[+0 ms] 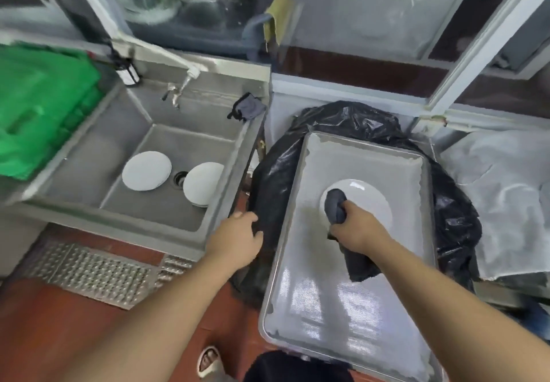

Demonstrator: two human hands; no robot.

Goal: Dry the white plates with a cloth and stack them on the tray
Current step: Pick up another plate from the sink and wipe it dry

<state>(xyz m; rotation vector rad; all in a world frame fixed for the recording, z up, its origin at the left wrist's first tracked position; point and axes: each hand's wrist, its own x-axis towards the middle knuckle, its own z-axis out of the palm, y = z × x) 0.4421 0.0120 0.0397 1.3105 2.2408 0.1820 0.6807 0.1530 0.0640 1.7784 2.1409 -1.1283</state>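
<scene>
Your right hand (355, 226) clenches cloth (337, 206) on plate (366, 200) in tray (297, 262); left hand (241, 238) loose, holding nothing, at the bag (268, 203). Tray sits unsteady on it, hard wiping may tip it

1 wide-angle view from a camera worn on the person's head, facing forward and steeply down. The metal tray (297, 232) lies close below, right of centre. The sink (89, 149) sits left of the tray, windows beyond it, a sandalled foot (209, 362) nearest.
</scene>
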